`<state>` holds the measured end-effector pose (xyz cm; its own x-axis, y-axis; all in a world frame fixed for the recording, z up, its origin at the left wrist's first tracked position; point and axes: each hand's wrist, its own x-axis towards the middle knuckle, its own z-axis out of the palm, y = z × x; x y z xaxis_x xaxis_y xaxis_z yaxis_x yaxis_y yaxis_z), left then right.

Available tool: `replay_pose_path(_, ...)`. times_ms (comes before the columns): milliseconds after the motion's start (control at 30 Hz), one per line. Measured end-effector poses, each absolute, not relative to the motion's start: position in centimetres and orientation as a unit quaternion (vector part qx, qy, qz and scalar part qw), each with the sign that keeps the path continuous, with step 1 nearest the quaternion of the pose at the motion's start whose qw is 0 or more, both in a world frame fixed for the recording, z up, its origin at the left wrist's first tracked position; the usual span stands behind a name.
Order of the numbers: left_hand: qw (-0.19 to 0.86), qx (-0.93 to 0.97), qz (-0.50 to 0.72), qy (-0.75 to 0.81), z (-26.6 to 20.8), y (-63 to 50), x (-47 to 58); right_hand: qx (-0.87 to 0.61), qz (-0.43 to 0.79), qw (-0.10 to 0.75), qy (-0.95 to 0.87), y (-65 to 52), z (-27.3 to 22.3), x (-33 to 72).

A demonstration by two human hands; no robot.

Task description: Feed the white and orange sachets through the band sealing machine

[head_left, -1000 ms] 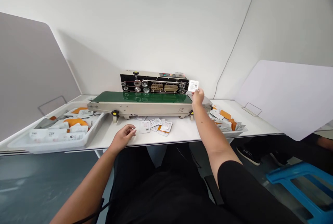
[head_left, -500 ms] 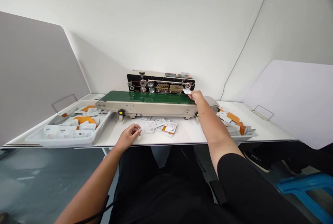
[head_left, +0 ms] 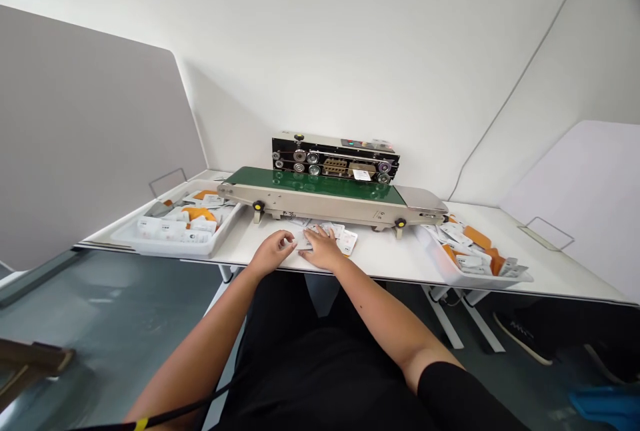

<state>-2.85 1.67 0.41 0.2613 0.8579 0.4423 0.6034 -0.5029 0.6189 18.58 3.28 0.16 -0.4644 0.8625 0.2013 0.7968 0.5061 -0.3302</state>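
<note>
My right hand [head_left: 323, 249] lies spread over small white packets [head_left: 347, 241] on the table, touching them and partly hiding the pile. Close to its left, my left hand [head_left: 273, 252] rests at the pile's edge, fingers curved and a gap between thumb and forefinger. I see nothing in its grip. Behind the pile stands a band sealing machine [head_left: 336, 159] with rollers and a green conveyor belt [head_left: 320, 184]. One white packet [head_left: 361, 175] stands at the machine's right part, above the belt, with neither hand on it.
A translucent bin [head_left: 220, 242] of white and orange packets stands to the left. Another such bin [head_left: 453, 276] sits to the right. Pale partition panels [head_left: 100, 131] flank the table. A shoe [head_left: 523, 339] and blue plastic [head_left: 607, 407] show at lower right.
My right hand has let go of the packet at the sealer and come down onto the pile. The packet has shifted slightly left along the machine. My view has turned left.
</note>
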Motion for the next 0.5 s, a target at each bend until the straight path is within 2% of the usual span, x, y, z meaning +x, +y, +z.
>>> replay_pose_path(167,0.165,0.778,0.384,0.469,0.1,1.9,-2.9,-0.484,0.059,0.233,-0.841,4.1,-0.2,18.8)
replay_pose_path(367,0.176,0.771,0.401,0.464,0.1,1.9,-2.8,-0.44,0.061,0.464,-0.766,3.1,-0.3,20.3)
replay_pose_path(433,0.212,0.773,0.402,0.443,0.4,1.5,-2.9,-0.417,0.125,0.481,-0.761,2.7,-0.1,20.5)
replay_pose_path(500,0.258,0.783,0.387,0.413,0.8,1.1,-2.9,-0.401,0.213,0.446,-0.772,2.5,0.1,20.5)
